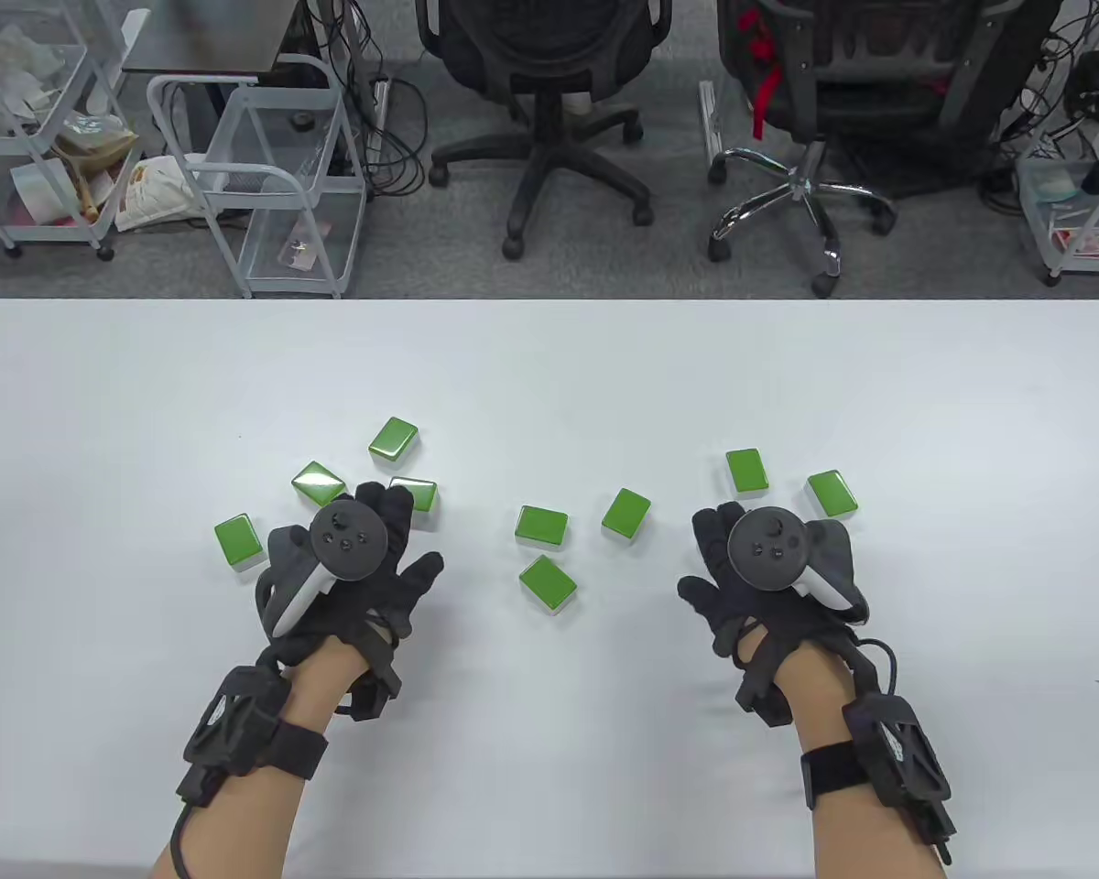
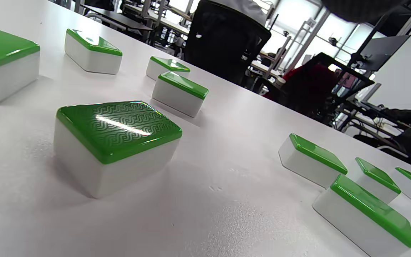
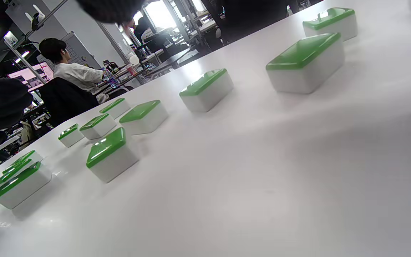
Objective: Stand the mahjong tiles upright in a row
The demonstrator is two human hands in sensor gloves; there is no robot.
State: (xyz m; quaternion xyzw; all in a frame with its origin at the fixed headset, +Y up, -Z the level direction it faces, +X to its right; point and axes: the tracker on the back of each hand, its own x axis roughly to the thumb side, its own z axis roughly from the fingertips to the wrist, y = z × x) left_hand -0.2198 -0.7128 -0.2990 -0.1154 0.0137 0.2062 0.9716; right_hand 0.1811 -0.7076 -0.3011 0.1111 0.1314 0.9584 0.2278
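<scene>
Table view: my left hand [image 1: 353,586] and right hand [image 1: 769,586] lie spread, holding nothing, mahjong tiles [image 1: 542,528] flat just ahead and between. Wrist views: glossy, rigid blocks [image 2: 116,142]; I'd pinch the white sides.

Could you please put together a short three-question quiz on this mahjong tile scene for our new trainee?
1. How many mahjong tiles lie on the white table in the table view?
2. True or false: at least one tile already stands upright.
3. Which tile is partly covered by the left hand? A) the far tile; B) the tile at its fingertips; C) the tile left of it.

Key
1. Nine: four near the left hand, three in the middle such as the nearest one, two beyond the right hand.
2. False: all lie flat, green backs up.
3. B.
</scene>
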